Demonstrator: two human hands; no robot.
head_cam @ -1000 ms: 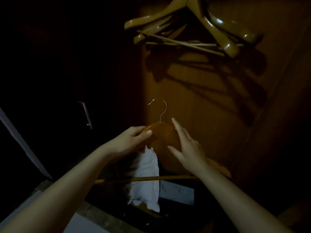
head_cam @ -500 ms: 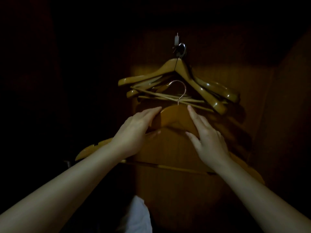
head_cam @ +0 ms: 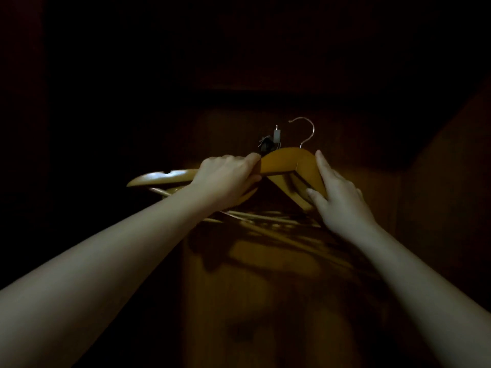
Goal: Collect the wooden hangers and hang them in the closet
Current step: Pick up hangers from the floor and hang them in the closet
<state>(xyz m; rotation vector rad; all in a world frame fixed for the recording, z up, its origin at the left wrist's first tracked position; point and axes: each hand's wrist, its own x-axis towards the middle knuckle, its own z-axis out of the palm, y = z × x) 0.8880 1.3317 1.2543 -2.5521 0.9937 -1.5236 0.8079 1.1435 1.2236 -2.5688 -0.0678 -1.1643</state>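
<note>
The wooden hanger [head_cam: 287, 162] is honey yellow, and its hook [head_cam: 307, 139] is silver. The closet wall [head_cam: 265, 274] is brown with dark shadow stripes.

The wooden hanger [head_cam: 287, 162] is up in front of the closet back panel [head_cam: 265, 288], with the left hand [head_cam: 225, 179] on its left shoulder and the right hand [head_cam: 337, 197] on its right. Its hook [head_cam: 305, 130] stands just right of the wall peg [head_cam: 276, 135] (not on it). The other hangers [head_cam: 268, 217] hang behind and below, between the forearms.
</note>
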